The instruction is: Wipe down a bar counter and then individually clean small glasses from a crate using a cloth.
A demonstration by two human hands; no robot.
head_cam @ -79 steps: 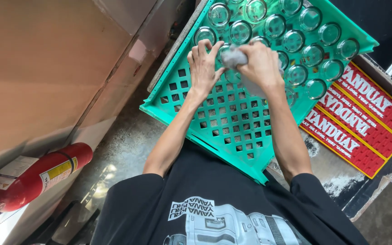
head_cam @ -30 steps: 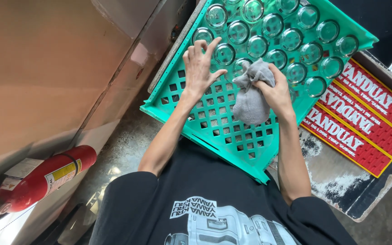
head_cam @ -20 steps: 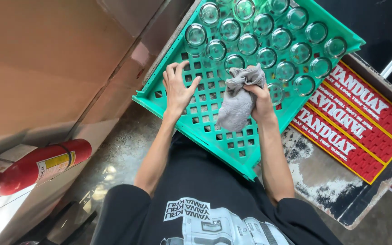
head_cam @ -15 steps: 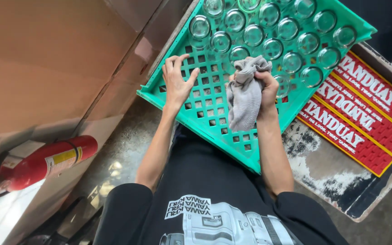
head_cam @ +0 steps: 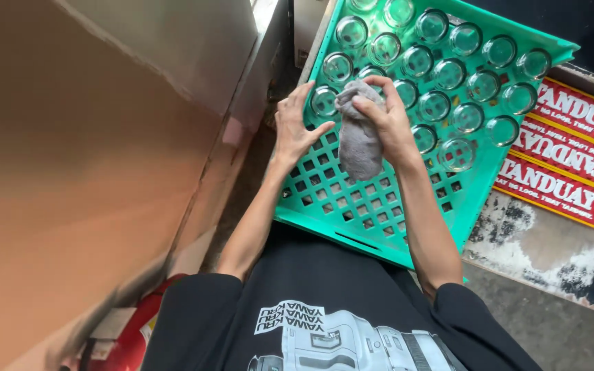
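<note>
A green plastic grid tray [head_cam: 352,230] lies in front of me, its far half filled with several clear glasses [head_cam: 434,104] standing upside down. My right hand [head_cam: 386,120] grips a grey cloth [head_cam: 359,137] that hangs down over the tray's bare grid. My left hand [head_cam: 293,127] hovers with spread fingers at the tray's left side, close to the nearest glass [head_cam: 324,99] and holding nothing.
A red plastic crate [head_cam: 572,172] sits to the right of the tray on a stained concrete slab [head_cam: 551,254]. A brown wall or cabinet side [head_cam: 91,151] fills the left. A red fire extinguisher [head_cam: 132,336] lies at lower left.
The view has shifted, so the tray sits higher and nearer. Both hands have moved up toward the row of glasses, the right one still carrying the cloth.
</note>
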